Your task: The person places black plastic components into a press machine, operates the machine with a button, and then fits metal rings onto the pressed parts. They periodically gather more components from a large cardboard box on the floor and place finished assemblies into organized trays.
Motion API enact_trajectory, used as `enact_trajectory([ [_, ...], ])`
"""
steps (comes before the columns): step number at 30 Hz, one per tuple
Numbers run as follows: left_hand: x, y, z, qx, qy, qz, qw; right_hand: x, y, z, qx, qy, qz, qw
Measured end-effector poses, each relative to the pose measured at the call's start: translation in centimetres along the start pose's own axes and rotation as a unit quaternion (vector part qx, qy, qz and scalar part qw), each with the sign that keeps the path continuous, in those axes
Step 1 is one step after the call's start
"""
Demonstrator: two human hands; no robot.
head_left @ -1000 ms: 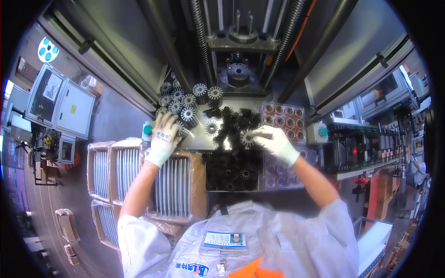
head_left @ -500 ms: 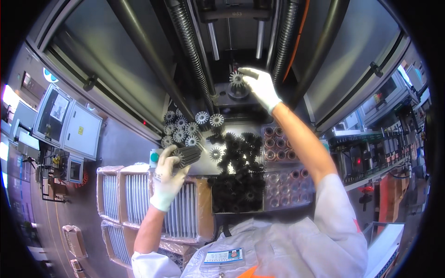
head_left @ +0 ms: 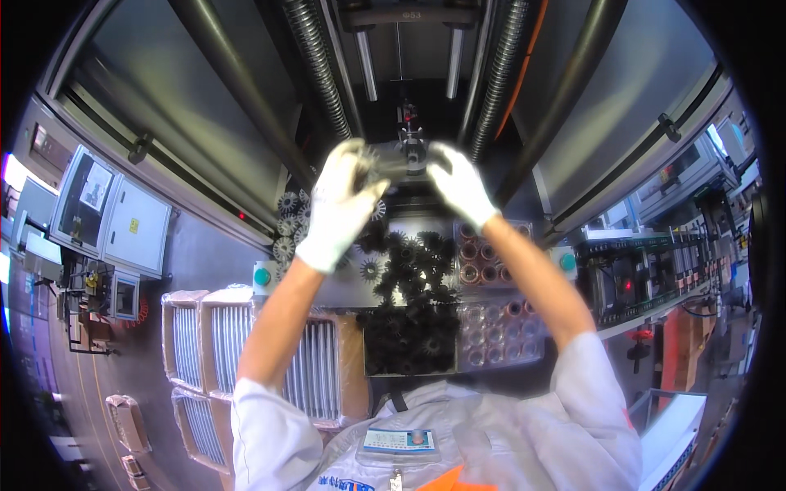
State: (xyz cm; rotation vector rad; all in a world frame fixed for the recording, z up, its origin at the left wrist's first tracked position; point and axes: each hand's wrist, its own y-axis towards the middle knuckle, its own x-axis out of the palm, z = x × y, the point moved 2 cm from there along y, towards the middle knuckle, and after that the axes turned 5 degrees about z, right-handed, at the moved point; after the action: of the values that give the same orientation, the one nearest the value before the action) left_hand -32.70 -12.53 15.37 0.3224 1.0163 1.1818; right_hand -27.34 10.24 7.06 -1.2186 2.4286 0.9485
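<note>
My left hand [head_left: 340, 200], in a white glove, reaches forward to the left side of the press fixture [head_left: 413, 151]. Its fingers are closed on a dark finned metal core [head_left: 378, 168], which is smeared by motion. My right hand [head_left: 461, 184], gloved too, is just right of the fixture with its fingers bent toward it. Blur hides whether those fingers hold anything. Below the hands, many loose black toothed pieces [head_left: 417, 266] are heaped on the metal table [head_left: 348, 290]. Several finned cores [head_left: 286, 225] stand upright at the left, partly behind my left arm.
Clear trays [head_left: 501, 331] of copper-coloured rings lie at the right. A green button [head_left: 567, 261] sits beyond my right forearm, another green button [head_left: 262, 277] at the left. Wrapped cartons of metal rods [head_left: 229, 344] stand left of me. Thick machine columns [head_left: 246, 90] flank the fixture.
My left hand has carried the finned core up and forward from the table to the fixture. My right hand has dropped slightly, and the toothed top at the fixture no longer shows.
</note>
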Motion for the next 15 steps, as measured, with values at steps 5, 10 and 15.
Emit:
enact_trajectory([
  [5,5.7,5.3,-0.8,0.044,0.004,-0.031,0.999,-4.0,-9.0,0.8,0.041,-0.012,-0.172,0.984],
  [10,8.0,9.5,-1.8,0.107,0.062,-0.139,0.982,-6.1,-12.6,1.0,0.049,0.009,-0.208,0.977],
  [15,11.2,9.9,-2.6,0.021,0.079,-0.246,0.966,-6.1,-12.4,-0.2,0.085,0.023,-0.254,0.963],
])
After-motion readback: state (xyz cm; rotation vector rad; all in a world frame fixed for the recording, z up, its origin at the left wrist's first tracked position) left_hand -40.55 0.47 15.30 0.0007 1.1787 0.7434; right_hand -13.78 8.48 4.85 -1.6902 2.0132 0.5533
